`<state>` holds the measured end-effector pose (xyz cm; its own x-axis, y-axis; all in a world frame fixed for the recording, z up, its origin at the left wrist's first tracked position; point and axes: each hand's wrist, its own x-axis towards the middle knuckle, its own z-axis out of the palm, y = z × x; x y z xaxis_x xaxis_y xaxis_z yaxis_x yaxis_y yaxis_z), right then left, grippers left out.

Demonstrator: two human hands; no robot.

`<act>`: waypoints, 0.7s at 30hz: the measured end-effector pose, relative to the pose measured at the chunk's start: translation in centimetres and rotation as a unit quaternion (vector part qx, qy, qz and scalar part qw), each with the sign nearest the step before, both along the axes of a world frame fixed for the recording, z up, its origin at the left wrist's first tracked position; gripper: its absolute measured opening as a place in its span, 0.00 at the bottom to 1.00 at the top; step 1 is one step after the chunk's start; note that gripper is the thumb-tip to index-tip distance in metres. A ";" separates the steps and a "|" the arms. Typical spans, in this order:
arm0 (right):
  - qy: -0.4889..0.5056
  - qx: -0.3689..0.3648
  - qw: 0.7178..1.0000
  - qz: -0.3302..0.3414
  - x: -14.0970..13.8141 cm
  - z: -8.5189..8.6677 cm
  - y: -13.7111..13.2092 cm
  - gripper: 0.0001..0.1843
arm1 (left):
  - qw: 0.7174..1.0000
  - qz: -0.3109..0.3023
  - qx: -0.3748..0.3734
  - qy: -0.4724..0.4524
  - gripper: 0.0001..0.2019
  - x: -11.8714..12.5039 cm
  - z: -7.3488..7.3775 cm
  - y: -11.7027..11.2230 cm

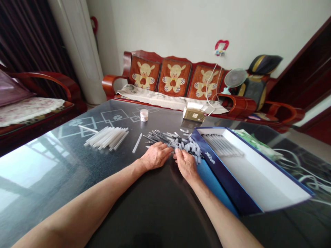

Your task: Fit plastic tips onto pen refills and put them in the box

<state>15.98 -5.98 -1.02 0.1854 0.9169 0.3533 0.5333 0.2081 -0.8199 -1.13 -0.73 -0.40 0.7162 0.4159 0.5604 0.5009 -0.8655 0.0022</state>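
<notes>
My left hand rests at the near edge of a heap of dark pen refills, its fingers curled together. Close beside it, my right hand has thumb and fingers pinched, with the tips facing the left hand's. Whatever lies between the fingertips is too small to make out. Small translucent pen caps are heaped just beyond the right hand. To the left lies a pile of whitish pen barrels, and one separate barrel sits between that pile and the refills.
A blue-edged open box stands at the right, with a row of clear pens at its far end. Farther back are a small white tub and a tissue box. White cables lie beyond the box, near a green packet.
</notes>
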 end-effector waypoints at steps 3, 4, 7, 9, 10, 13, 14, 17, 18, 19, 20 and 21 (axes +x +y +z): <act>0.017 -0.001 1.000 0.002 0.0 0.2 -0.1 0.19 | 1.000 0.002 -0.003 -0.006 0.15 0.0 -0.1 0.1; 0.026 -0.002 1.000 0.012 0.0 0.2 -0.1 0.17 | 1.000 0.002 -0.005 -0.007 0.15 -0.1 -0.1 0.1; 0.025 -0.004 0.999 0.037 0.2 0.0 -0.1 0.13 | 1.000 -0.001 -0.008 -0.001 0.16 -0.1 -0.2 0.2; 0.007 0.004 0.999 0.038 0.3 -0.2 0.0 0.13 | 1.000 -0.001 -0.008 0.005 0.16 -0.1 -0.1 0.2; -0.001 0.009 0.999 0.035 0.3 -0.3 0.0 0.14 | 1.000 -0.002 -0.009 0.008 0.15 -0.1 -0.1 0.2; -0.008 0.013 1.000 0.024 0.2 -0.3 0.1 0.20 | 1.000 -0.005 -0.012 0.014 0.15 -0.1 0.0 0.1; -0.005 0.012 1.000 0.021 0.2 -0.2 0.1 0.20 | 1.000 -0.005 -0.014 0.013 0.15 -0.1 0.0 0.1; 0.008 0.004 1.000 0.025 0.0 0.2 -0.2 0.16 | 1.000 0.000 -0.017 0.007 0.15 -0.1 0.0 0.1; 0.006 0.002 1.000 0.029 0.0 0.3 -0.3 0.14 | 1.000 0.002 -0.016 0.007 0.14 -0.2 0.1 0.0; 0.001 0.000 1.000 0.031 -0.1 0.5 -0.4 0.13 | 1.000 0.003 -0.015 0.006 0.14 -0.2 0.1 0.0; -0.004 0.000 1.000 0.031 -0.1 0.6 -0.5 0.12 | 1.000 0.003 -0.014 0.005 0.14 -0.2 0.0 0.0; -0.010 0.001 1.000 0.030 -0.1 0.6 -0.6 0.11 | 1.000 0.003 -0.014 0.004 0.14 -0.2 0.0 0.0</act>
<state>15.87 -6.56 -0.39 0.1234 0.9254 0.3583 0.5361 0.2416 -0.8088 -1.32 -0.69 -0.38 0.7185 0.4350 0.5427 0.5055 -0.8625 0.0221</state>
